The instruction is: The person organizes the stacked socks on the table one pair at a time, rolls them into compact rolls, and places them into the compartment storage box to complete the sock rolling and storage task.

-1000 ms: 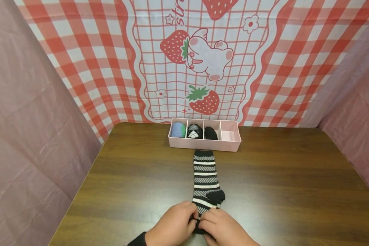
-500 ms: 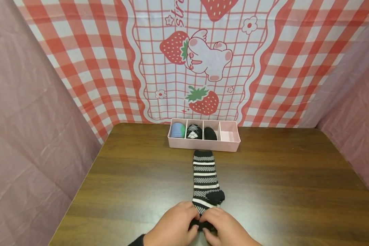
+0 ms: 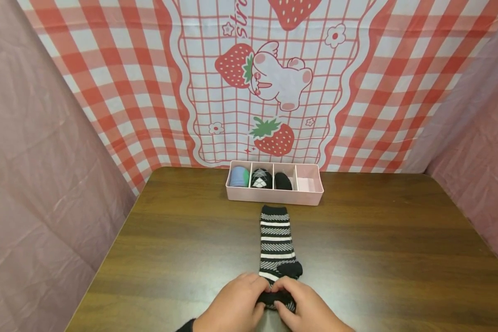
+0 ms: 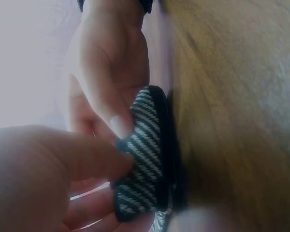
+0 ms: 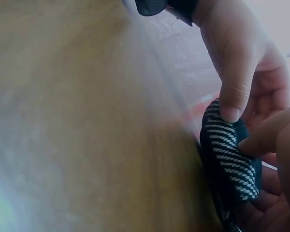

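Observation:
A black and white striped sock (image 3: 275, 240) lies lengthwise on the table, its black cuff pointing away from me and its black heel at the right. Its toe end is folded over into a thick roll, which both hands hold. My left hand (image 3: 236, 302) pinches the roll's left part, thumb on the near side and fingers over the top. On the right part, my right hand (image 3: 309, 306) grips the same way. Close up in the left wrist view, the folded sock end (image 4: 147, 140) shows diagonal stripes under both thumbs. The right wrist view shows this roll (image 5: 227, 152) low against the table.
Beyond the cuff stands a pink divided box (image 3: 275, 195). From left to right it holds a blue and green rolled sock (image 3: 238, 176), a black argyle one (image 3: 261, 178) and a black one (image 3: 282, 181). A checked strawberry cloth (image 3: 149, 92) hangs behind the brown table (image 3: 377, 240).
The toe end has been turned up and over into a roll, and its striped underside now shows between the hands. The fingers have crept slightly forward along the sock. The box has stayed put.

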Motion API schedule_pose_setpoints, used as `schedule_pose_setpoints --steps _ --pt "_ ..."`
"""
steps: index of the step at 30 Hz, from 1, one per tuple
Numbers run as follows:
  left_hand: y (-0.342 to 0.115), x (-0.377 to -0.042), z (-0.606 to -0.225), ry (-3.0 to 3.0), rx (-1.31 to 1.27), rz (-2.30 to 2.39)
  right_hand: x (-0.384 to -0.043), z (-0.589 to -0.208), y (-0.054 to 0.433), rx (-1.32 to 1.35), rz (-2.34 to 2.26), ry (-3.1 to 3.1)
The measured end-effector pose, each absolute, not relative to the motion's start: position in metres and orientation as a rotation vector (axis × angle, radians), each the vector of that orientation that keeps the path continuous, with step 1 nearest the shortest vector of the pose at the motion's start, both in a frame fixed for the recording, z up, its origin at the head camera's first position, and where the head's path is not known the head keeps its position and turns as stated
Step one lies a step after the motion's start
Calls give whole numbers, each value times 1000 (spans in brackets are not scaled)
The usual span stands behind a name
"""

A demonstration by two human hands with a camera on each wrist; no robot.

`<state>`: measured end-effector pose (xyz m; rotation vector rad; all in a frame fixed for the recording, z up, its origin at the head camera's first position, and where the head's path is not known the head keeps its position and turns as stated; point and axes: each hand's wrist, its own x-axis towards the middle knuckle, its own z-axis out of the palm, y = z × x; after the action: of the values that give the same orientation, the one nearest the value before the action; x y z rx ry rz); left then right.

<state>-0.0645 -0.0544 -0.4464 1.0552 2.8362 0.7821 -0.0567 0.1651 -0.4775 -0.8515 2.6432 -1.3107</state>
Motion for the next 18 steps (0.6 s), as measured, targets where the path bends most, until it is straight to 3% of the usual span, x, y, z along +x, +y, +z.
schedule_pose_setpoints --steps 7,18 --pt "-53 -66 -450 2863 1104 807 -58 -481 163 -901 -1481 2609" --pt "-55 -68 -455 2828 1034 842 -61 -486 163 -1307 -1294 2839"
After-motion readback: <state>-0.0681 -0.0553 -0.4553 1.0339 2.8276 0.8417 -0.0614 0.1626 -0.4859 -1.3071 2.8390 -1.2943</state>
